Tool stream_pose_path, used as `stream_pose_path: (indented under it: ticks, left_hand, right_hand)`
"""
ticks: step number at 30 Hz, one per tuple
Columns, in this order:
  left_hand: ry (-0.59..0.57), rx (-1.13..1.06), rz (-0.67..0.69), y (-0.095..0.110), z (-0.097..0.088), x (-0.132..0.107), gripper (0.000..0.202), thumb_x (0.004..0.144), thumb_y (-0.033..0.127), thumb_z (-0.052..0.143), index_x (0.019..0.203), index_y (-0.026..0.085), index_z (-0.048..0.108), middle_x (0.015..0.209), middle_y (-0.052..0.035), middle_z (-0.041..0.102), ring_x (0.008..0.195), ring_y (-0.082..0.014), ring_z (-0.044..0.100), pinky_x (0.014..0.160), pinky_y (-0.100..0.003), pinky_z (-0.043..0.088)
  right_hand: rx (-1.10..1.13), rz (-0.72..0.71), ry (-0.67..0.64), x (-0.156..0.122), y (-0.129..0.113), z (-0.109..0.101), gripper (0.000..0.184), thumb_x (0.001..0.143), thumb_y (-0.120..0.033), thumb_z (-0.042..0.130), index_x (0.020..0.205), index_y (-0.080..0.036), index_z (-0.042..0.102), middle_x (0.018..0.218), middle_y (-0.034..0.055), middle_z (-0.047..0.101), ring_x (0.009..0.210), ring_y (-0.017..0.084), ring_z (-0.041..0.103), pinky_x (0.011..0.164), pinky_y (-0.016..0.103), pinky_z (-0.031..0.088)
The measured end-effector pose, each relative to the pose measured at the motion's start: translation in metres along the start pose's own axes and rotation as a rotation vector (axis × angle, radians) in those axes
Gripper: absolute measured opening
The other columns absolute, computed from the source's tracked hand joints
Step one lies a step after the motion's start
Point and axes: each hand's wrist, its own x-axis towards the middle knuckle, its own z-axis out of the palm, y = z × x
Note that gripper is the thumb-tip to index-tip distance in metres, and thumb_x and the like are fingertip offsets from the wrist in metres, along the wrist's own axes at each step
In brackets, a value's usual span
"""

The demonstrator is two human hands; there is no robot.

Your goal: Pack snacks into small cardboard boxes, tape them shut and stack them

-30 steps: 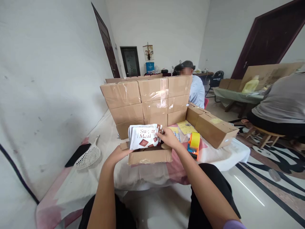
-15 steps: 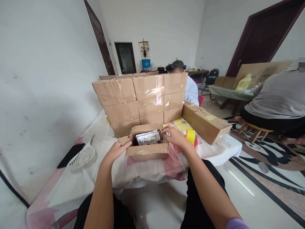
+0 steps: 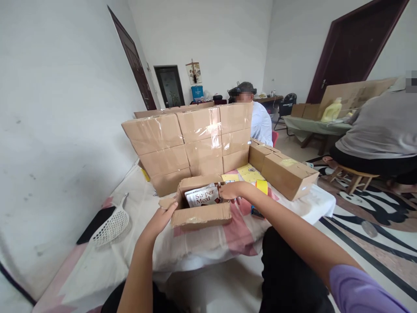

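Left hand (image 3: 163, 218) is gripping the left flap (image 3: 167, 203) of the open carton (image 3: 201, 216), thumb on top, fingers mostly hidden beneath. Right hand (image 3: 233, 191) is curving over the carton's right end, fingertips pointing down; I cannot tell whether it is grasping anything. A second ago I was seeing this hand holding the white "Su-per Meal" packet (image 3: 204, 195) above the carton; now the packet is lying inside, slightly tilted, lettering up. The right forearm is now reaching further across from the right.

Containers: the open carton is holding the packet; whatever is under it I am not making out. Taped cartons (image 3: 203, 134) are standing stacked behind; their contents are not showing. Right forearm is covering part of the tape dispenser (image 3: 262, 187). Stack is hiding much of a person in a pale shirt (image 3: 261, 124); another person in grey (image 3: 379, 128) is running off the right edge.
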Motion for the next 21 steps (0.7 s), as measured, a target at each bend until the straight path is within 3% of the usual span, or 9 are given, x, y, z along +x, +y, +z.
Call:
stream_pose_path:
  ticks: [3,7,13,18,21]
  left_hand:
    - [-0.018,-0.040,0.015,-0.005,0.004,0.003,0.062,0.093,0.060,0.050,0.139,0.021,0.062,0.151,-0.0094,0.057,0.144,-0.0301,0.048,0.123,-0.046,0.033]
    - [-0.052,-0.066,0.015,-0.007,0.011,0.009,0.062,0.094,0.060,0.048,0.142,0.023,0.058,0.154,-0.0077,0.055,0.146,-0.0281,0.045,0.124,-0.044,0.031]
    - [-0.080,-0.034,-0.028,-0.003,0.004,0.009,0.061,0.092,0.064,0.048,0.131,0.020,0.065,0.139,-0.0096,0.068,0.132,-0.0320,0.059,0.115,-0.044,0.041]
    - [-0.091,0.147,0.036,0.014,-0.010,-0.001,0.041,0.091,0.055,0.047,0.096,0.023,0.073,0.103,-0.0054,0.079,0.103,-0.0320,0.071,0.092,-0.038,0.053]
    - [-0.087,0.265,0.048,0.021,-0.011,-0.003,0.037,0.090,0.050,0.045,0.080,0.025,0.069,0.085,-0.0042,0.078,0.086,-0.0299,0.072,0.078,-0.036,0.055]
  right_hand:
    - [0.046,-0.114,-0.020,-0.008,0.018,-0.010,0.022,0.089,-0.024,0.047,0.098,-0.020,0.066,0.087,0.0054,0.071,0.062,0.020,0.067,0.059,0.031,0.049]
    - [0.112,-0.247,0.214,-0.015,0.038,-0.011,0.042,0.101,-0.042,0.029,0.083,-0.021,0.060,0.090,0.0056,0.067,0.074,0.021,0.061,0.065,0.031,0.043]
    - [0.166,-0.270,0.265,-0.028,0.041,0.000,0.050,0.104,-0.047,0.021,0.101,-0.024,0.065,0.100,0.0060,0.069,0.096,0.025,0.062,0.079,0.032,0.044]
    - [-0.130,-0.202,0.348,-0.018,0.021,0.010,0.033,0.099,-0.036,0.041,0.097,-0.024,0.072,0.104,0.0121,0.074,0.093,0.031,0.068,0.083,0.042,0.048]
    - [-0.254,-0.078,0.303,0.004,0.005,0.013,0.019,0.088,-0.026,0.059,0.083,-0.018,0.075,0.100,0.0204,0.074,0.098,0.041,0.070,0.087,0.055,0.049]
